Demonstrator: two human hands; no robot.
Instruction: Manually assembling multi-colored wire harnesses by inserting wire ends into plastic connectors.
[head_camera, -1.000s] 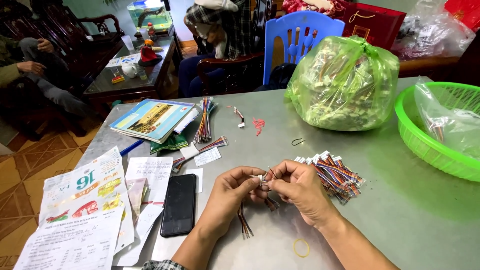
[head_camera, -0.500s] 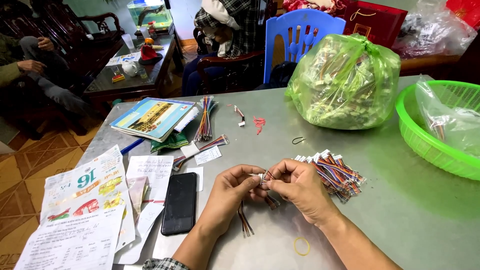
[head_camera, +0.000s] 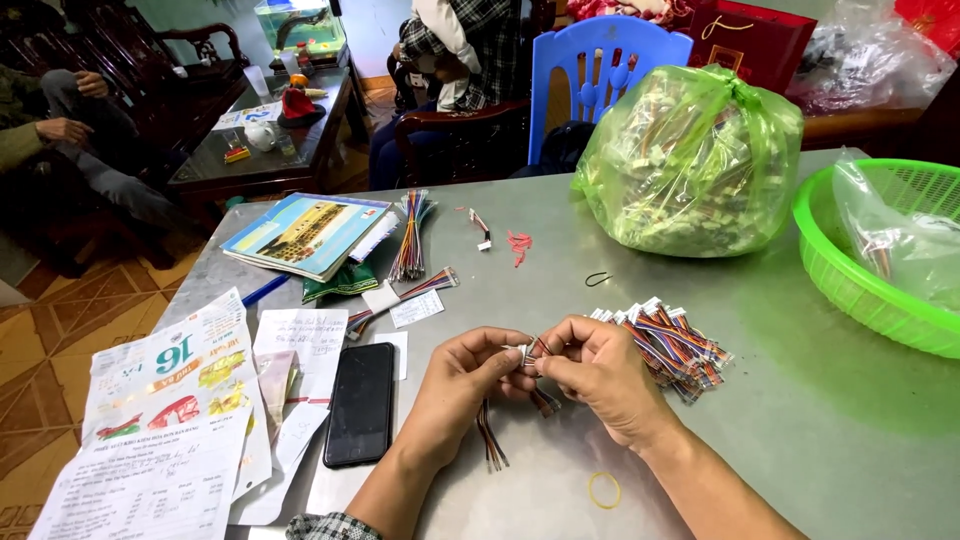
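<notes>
My left hand (head_camera: 462, 378) and right hand (head_camera: 598, 372) meet over the grey table (head_camera: 800, 420), fingertips closed on a small wire harness (head_camera: 527, 352) — white plug pinched between them, coloured leads drooping below my left palm. It feels like nothing in weight, limp along the wires, stiff only at the plastic plug, so I grip there, not on the thin strands. A finished pile of harnesses (head_camera: 672, 346) lies just beside my right hand, a yellow rubber band (head_camera: 604, 489) near my wrist

Soft even daylight, sharp focus, wide-angle bending at edges.
</notes>
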